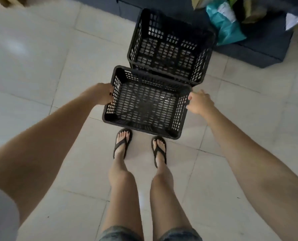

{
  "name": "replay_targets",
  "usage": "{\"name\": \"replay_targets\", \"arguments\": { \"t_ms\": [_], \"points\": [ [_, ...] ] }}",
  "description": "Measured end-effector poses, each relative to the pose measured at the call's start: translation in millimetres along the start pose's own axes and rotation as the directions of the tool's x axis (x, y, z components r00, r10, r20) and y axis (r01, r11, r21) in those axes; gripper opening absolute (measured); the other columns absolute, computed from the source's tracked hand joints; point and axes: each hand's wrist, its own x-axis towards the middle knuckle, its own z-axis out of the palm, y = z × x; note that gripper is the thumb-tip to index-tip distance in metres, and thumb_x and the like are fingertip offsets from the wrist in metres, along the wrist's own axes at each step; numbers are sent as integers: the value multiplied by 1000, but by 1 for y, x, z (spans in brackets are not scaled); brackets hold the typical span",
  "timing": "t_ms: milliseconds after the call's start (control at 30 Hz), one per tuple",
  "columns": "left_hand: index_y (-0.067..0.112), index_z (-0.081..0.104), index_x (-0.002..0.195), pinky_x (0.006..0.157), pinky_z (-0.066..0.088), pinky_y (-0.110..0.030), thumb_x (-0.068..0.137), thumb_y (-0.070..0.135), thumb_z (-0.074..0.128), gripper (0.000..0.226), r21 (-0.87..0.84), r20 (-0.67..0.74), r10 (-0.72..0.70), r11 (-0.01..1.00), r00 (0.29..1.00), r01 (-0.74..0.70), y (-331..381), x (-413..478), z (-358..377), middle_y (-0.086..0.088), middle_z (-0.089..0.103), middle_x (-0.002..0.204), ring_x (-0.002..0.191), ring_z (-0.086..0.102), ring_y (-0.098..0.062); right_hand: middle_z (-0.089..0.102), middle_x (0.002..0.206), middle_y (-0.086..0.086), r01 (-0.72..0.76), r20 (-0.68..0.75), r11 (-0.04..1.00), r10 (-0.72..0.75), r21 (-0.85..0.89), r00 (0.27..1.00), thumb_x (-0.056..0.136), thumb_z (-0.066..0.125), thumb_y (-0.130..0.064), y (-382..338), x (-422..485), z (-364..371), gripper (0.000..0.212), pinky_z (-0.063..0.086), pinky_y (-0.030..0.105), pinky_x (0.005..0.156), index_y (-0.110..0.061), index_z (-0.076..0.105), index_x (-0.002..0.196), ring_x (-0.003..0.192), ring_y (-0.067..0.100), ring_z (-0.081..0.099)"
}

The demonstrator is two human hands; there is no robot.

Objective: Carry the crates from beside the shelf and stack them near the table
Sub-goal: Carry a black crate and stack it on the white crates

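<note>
Two black plastic crates sit on the pale tiled floor (pixel 40 87), both open-topped with lattice walls and bases. The near crate (pixel 148 103) lies just in front of the person's feet, and the far crate (pixel 170 47) stands right behind it, its near rim touching or overlapping the near one's far edge; I cannot tell whether either is lifted off the tiles.

The left hand (pixel 104 94) is at the left wall of the near crate, fingers curled over the rim and clamped on it. The right hand (pixel 199 101) is at the right wall of the same crate, near its far right corner, with the fingers loosely bent and touching the rim; whether it has actually closed on the plastic I cannot tell.

Both bare arms stretch down from the near corners of the view. The person stands in black flip-flops (pixel 122 143), legs bare below denim shorts (pixel 120 233).

Beyond the far crate, to the right, a dark blue low cushion or mattress (pixel 259 54) lies on the floor with a teal plastic bag (pixel 226 26) and other blurred bundles heaped on it.
</note>
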Motion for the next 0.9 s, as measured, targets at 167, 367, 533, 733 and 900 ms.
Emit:
{"name": "replay_targets", "arguments": {
  "t_ms": [167, 367, 533, 733, 900],
  "points": [
    [14, 45, 137, 98, 44, -42, 89, 20, 58, 51, 76, 90, 50, 995, 995, -57, -27, 89, 35, -20, 50, 131, 121, 50, -39, 42, 130, 14, -165, 53, 984, 161, 67, 985, 86, 56, -23, 12, 49, 63, 40, 43, 44, 97, -17, 51, 125, 121, 37, 42],
    [23, 36, 142, 99, 40, -49, 87, 20, 58, 60, 267, 31, -27, 963, 999, 18, -51, 177, 89, -18, 43, 134, 126, 44, -38, 42, 130, 13, -301, 56, 947, 296, 111, 954, 86, 58, -18, 22, 105, 144, 46, 43, 45, 93, -21, 47, 131, 120, 36, 42],
    [22, 31, 144, 103, 36, -51, 83, 10, 58, 67, 220, 19, -164, 963, 986, 156, -62, 226, 128, -21, 36, 139, 127, 42, -42, 38, 137, 15, -374, 52, 916, 371, 144, 927, 84, 61, -12, 28, 139, 190, 58, 45, 47, 94, -24, 39, 137, 125, 39, 40],
    [16, 53, 122, 76, 48, -39, 82, 0, 52, 42, 28, -97, -105, 994, 990, 108, -75, 249, 142, -20, 48, 122, 96, 59, -42, 37, 131, 16, -335, 86, 912, 324, 235, 942, 84, 62, -4, 38, 162, 217, 61, 52, 38, 81, -21, 37, 136, 94, 31, 58],
    [18, 53, 102, 67, 41, -35, 76, -3, 59, 34, 68, -181, -34, 997, 983, 47, -69, 238, 137, -12, 53, 98, 79, 49, -30, 37, 126, 19, -340, 66, 894, 336, 291, 940, 79, 58, 9, 51, 160, 218, 62, 56, 41, 78, -14, 38, 133, 84, 30, 55]
  ]
}}
